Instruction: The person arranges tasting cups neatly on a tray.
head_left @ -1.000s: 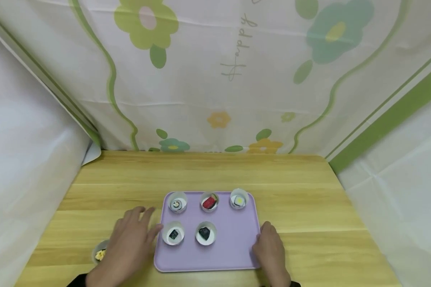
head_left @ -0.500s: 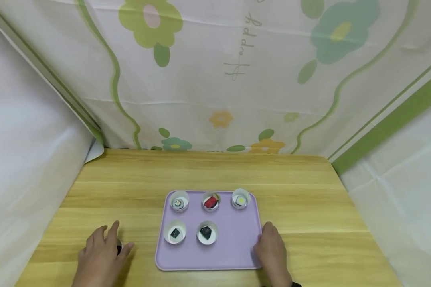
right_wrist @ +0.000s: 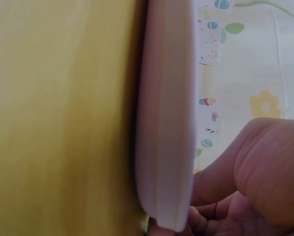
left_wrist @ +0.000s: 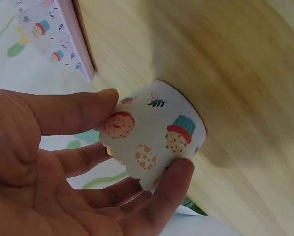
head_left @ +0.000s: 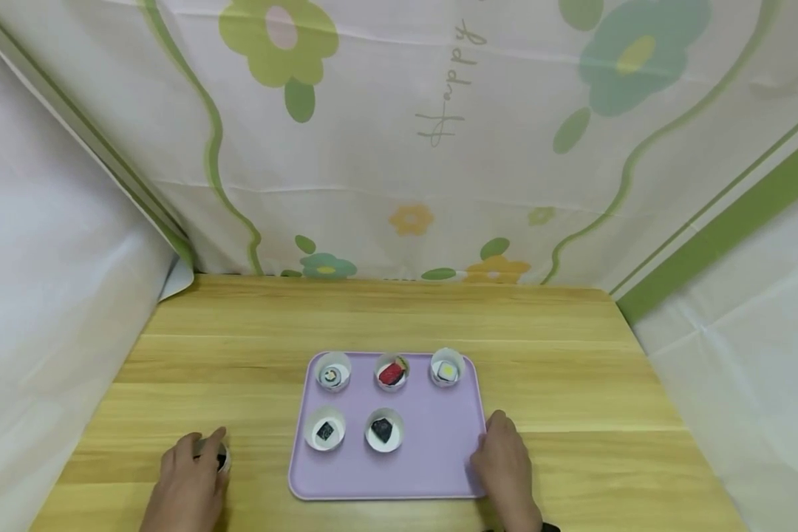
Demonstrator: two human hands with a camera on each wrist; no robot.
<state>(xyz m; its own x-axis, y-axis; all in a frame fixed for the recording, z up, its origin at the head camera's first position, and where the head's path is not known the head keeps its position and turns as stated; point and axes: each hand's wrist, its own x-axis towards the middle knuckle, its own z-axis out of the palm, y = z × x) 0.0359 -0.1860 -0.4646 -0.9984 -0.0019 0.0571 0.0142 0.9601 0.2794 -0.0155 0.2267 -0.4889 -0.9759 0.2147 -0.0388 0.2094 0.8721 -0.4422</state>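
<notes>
At the table's left, my left hand (head_left: 185,480) holds a white paper cupcake cup (left_wrist: 149,130) with printed cakes. Its thumb and fingers lie against the cup's sides, and the cup stands on the table. Dark and yellow bits of its filling just show. My right hand (head_left: 505,465) grips the right edge of a lilac tray (head_left: 432,451), thumb on the rim and a fingertip under it (right_wrist: 166,123). Several similar cups stand on the tray: at the back a roll cup (head_left: 332,371), a red-topped sushi cup (head_left: 391,372) and a yellow-dotted one (head_left: 447,368); in front, two with dark pieces (head_left: 324,429) (head_left: 383,431).
The wooden table (head_left: 572,355) extends around the tray on all sides. A white floral curtain (head_left: 372,162) hangs along the back edge, with white cloth (head_left: 53,244) at the left and more cloth (head_left: 758,332) at the right.
My left hand has moved from the tray's left side to the cup on the left and taken hold of it. The right hand stays at the tray's right edge.
</notes>
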